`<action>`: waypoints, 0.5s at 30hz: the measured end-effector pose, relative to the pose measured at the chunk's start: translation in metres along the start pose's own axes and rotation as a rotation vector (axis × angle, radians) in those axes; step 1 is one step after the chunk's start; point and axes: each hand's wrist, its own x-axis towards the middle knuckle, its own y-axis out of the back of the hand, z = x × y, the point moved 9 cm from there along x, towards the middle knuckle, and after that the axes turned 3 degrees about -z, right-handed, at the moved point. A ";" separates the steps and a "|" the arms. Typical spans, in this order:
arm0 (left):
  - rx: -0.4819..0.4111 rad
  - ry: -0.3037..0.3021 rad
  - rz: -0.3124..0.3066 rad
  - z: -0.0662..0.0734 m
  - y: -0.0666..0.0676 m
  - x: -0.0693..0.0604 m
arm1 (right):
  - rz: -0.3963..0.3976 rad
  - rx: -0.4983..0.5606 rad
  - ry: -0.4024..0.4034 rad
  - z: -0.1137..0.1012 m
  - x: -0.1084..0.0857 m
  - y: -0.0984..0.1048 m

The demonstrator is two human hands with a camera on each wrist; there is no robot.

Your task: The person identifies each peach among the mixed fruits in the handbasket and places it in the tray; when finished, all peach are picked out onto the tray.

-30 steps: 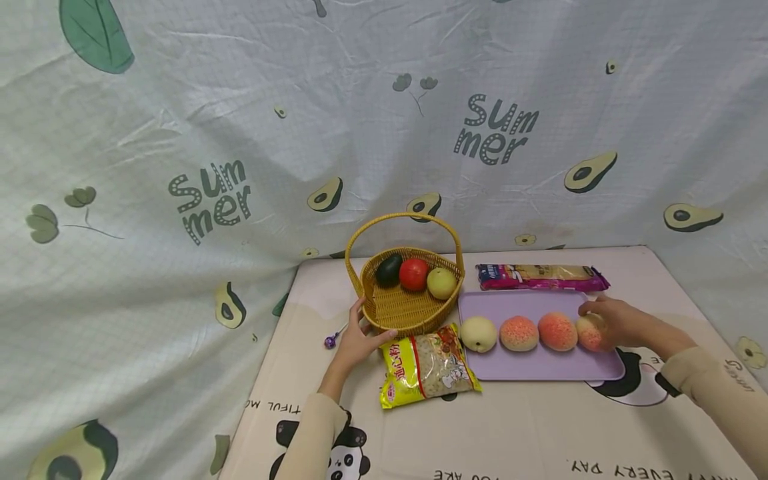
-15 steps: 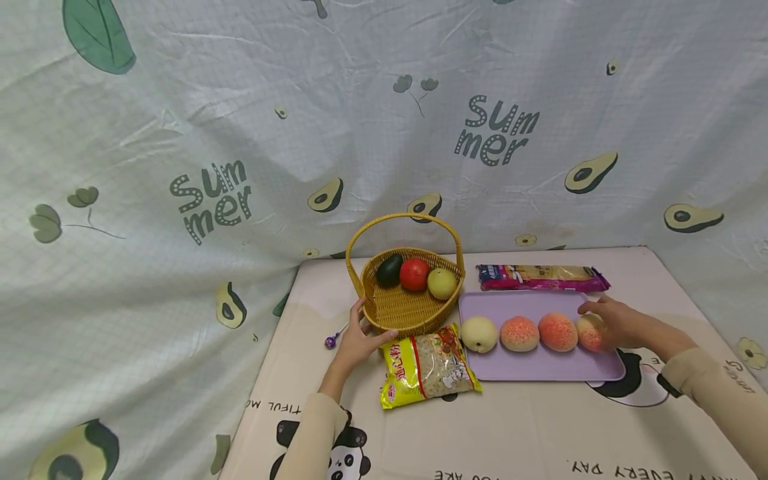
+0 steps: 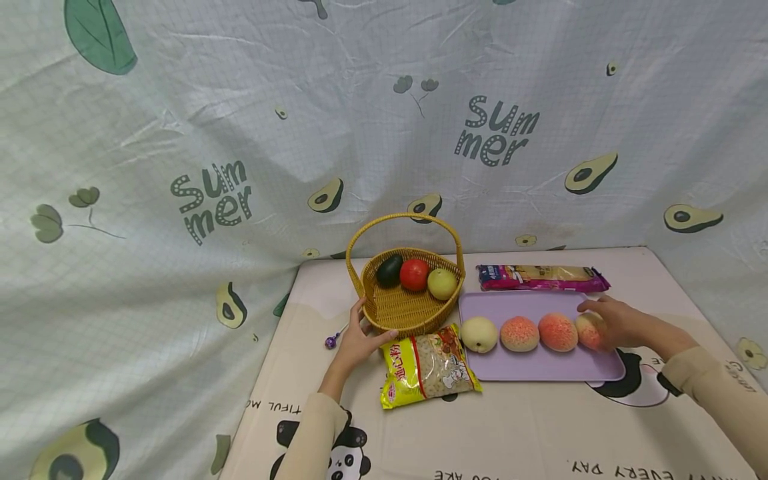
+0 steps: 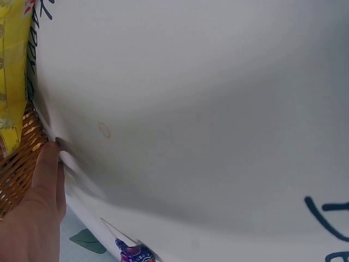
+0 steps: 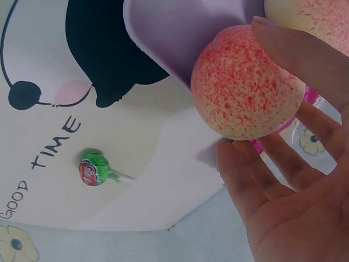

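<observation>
At the right end of a lilac tray [image 3: 540, 370], my right hand [image 3: 627, 327] grips a red-speckled peach [image 5: 245, 87], thumb on one side and fingers on the other. Two more peaches [image 3: 558, 332] and a pale round pear [image 3: 478, 334] lie in a row beside it. My left hand [image 3: 357, 343] rests against the near-left side of a wicker basket [image 3: 402, 310], fingers fairly straight in the left wrist view. Inside the basket sit a dark green avocado [image 3: 389, 271], a red tomato-like fruit [image 3: 414, 274] and a pale green pear [image 3: 441, 284].
A yellow pasta bag [image 3: 429, 367] lies before the basket, touching the tray's left edge. Behind the tray is a long purple noodle packet [image 3: 540, 277]. A purple-wrapped lollipop [image 3: 331, 341] lies left of my left hand; a green one [image 5: 94, 168] shows in the right wrist view.
</observation>
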 end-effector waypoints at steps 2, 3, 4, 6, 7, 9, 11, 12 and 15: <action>-0.001 0.007 0.002 0.000 0.000 0.000 | 0.002 -0.001 -0.003 0.000 -0.001 0.001; -0.001 0.005 0.002 0.000 0.000 0.001 | 0.004 -0.003 -0.003 0.000 -0.001 0.001; -0.001 0.004 0.002 0.001 -0.001 0.001 | 0.006 -0.005 -0.004 0.000 -0.001 0.002; -0.002 0.001 0.001 0.001 -0.001 0.001 | 0.009 -0.007 -0.003 0.000 -0.002 0.002; 0.000 0.001 0.000 0.002 -0.001 0.001 | 0.012 -0.007 -0.001 0.000 -0.002 0.002; 0.003 -0.001 -0.002 0.002 -0.001 0.001 | 0.020 -0.009 0.007 -0.001 -0.002 0.003; 0.023 0.001 -0.008 0.003 -0.001 0.000 | 0.023 -0.006 0.010 -0.002 -0.002 0.004; 0.046 0.004 -0.012 0.004 0.000 -0.002 | 0.022 -0.004 0.009 -0.002 -0.002 0.004; 0.161 0.013 -0.032 0.015 0.002 -0.007 | 0.008 0.009 -0.011 -0.005 0.001 0.007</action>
